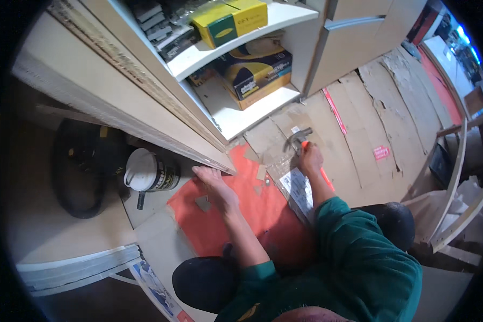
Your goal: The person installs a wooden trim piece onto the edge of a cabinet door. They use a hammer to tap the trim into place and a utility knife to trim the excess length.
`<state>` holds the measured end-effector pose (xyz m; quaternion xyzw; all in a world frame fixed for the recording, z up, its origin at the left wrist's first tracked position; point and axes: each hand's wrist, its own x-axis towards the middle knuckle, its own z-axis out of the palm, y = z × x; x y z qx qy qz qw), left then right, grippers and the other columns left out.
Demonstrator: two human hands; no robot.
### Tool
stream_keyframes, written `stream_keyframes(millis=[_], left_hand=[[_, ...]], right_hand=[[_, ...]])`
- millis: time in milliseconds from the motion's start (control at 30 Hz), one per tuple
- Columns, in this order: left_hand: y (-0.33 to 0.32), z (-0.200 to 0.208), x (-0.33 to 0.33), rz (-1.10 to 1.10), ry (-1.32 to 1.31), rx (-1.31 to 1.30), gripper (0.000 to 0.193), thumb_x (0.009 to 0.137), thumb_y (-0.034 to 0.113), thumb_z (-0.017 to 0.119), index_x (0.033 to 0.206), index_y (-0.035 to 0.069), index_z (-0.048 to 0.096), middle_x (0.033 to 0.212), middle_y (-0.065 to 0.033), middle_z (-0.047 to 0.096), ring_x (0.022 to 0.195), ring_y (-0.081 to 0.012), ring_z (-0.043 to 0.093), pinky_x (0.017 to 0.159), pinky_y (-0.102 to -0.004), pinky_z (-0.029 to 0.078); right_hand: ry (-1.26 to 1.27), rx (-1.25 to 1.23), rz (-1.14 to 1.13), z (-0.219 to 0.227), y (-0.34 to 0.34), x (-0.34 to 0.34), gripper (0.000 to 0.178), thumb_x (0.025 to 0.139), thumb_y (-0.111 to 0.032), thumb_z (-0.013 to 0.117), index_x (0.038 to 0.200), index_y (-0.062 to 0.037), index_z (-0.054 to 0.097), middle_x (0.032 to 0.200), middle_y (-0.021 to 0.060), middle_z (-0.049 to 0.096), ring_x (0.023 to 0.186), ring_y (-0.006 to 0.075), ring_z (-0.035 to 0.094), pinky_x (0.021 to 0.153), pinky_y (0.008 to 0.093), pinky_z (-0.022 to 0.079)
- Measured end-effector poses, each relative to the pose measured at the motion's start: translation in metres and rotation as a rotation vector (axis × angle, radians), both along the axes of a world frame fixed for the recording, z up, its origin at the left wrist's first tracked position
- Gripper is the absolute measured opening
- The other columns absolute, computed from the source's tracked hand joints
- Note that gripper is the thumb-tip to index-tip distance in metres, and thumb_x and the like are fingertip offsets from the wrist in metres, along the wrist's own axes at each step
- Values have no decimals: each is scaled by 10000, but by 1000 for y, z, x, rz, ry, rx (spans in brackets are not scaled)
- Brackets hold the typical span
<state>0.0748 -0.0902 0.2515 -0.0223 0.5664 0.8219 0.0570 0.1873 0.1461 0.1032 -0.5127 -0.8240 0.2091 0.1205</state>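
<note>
My right hand (310,159) is closed around the orange handle of a claw hammer (299,138), close beneath its metal head. The hammer is held above the cardboard-covered floor, apart from the panels. Low on the left, my left hand (214,183) grips the bottom corner of a tall pale wooden panel (139,107), its fingers pressed against the edge. The panel's bottom end sits beside a red sheet (241,214) on the floor. No nail can be made out at my fingers.
A tub (154,172) with a white lid and a black coiled hose (80,166) stand left of my left hand. Shelves (236,121) ahead hold yellow and dark boxes (252,72). Cardboard (354,129) covers the floor; curved wooden strips (456,182) lean at right.
</note>
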Motion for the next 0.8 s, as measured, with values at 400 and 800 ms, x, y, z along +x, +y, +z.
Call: stream_keyframes(millis=[400,800], left_hand=[[10,93,-2,163,418,-137,785,1042,540,155,1455,-117,273,1476,-305,341,1390,-356,356,1166,-440,264],[6,179,-5,205,581,-323,513,960,33,545,1419,-86,349,1319,-258,528,1185,-305,557,1020,-393,436]], right_hand=[[535,630,-214,89,98,-33,369,858,-106,651,1212,-23,589,1148,192,603,1035,331,613,928,441,473],[1349,650,572,567,140,-97,218,863,6,616,1067,-38,679,933,114,673,824,241,645,750,314,505]])
